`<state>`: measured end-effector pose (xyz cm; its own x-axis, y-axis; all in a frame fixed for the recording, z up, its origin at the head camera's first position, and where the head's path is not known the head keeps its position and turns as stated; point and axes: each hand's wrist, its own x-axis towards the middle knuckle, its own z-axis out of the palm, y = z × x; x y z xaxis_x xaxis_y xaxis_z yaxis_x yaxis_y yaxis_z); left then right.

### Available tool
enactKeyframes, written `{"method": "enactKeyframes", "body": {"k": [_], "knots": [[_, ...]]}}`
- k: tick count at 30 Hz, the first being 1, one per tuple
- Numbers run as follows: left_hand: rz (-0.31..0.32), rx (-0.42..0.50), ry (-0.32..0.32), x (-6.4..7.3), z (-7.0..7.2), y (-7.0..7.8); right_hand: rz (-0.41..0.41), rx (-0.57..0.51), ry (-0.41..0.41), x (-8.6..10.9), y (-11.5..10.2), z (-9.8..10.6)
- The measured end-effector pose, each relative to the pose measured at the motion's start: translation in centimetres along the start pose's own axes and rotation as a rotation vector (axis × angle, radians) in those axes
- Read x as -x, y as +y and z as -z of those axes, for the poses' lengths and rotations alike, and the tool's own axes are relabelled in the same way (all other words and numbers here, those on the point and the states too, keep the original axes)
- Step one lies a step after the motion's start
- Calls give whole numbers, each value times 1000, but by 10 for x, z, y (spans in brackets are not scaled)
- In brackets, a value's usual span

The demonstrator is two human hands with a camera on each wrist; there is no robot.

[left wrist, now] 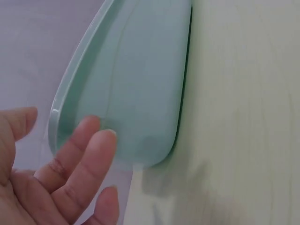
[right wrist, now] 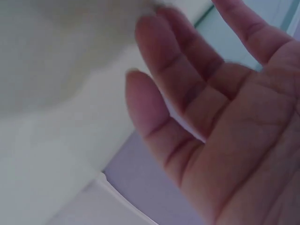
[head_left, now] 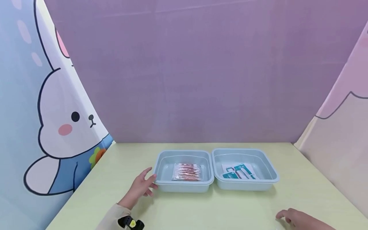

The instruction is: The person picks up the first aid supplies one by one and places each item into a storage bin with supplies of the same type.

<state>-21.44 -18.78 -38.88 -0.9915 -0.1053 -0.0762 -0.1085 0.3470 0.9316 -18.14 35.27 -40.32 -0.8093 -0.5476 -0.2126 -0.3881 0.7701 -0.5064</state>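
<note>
Two light blue plastic basins stand side by side on the table. In the left basin [head_left: 184, 187] lies a clear packet of reddish-brown sticks [head_left: 187, 172]. Flat teal-and-white printed packets [head_left: 240, 171] lie in the right basin [head_left: 244, 185]. My left hand [head_left: 142, 183] is at the left basin's near left corner, fingers spread and relaxed, with fingertips right at its outer wall; the left wrist view shows nothing in the palm. Low over the table at the front right is my right hand [head_left: 296, 218], its fingers loosely bent and holding nothing in the right wrist view.
The pale yellow-green table [head_left: 230, 210] runs back to a purple cloth backdrop [head_left: 201, 70]. A curtain with a cartoon rabbit [head_left: 66, 121] hangs on the left, and a pink and beige curtain [head_left: 342, 137] on the right. A black watch [head_left: 130, 222] is on the left wrist.
</note>
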Motion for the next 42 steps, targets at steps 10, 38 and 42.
{"method": "enactKeyframes", "body": {"k": [10,38,42], "knots": [[61,130,-26,-5,-3,1,-11,-16,16,-4,4,-7],[98,244,-29,-10,-7,1,9,-245,-48,-5,-10,-8],[91,218,3,-9,-8,2,73,-208,-20,-5,-9,-9]]}}
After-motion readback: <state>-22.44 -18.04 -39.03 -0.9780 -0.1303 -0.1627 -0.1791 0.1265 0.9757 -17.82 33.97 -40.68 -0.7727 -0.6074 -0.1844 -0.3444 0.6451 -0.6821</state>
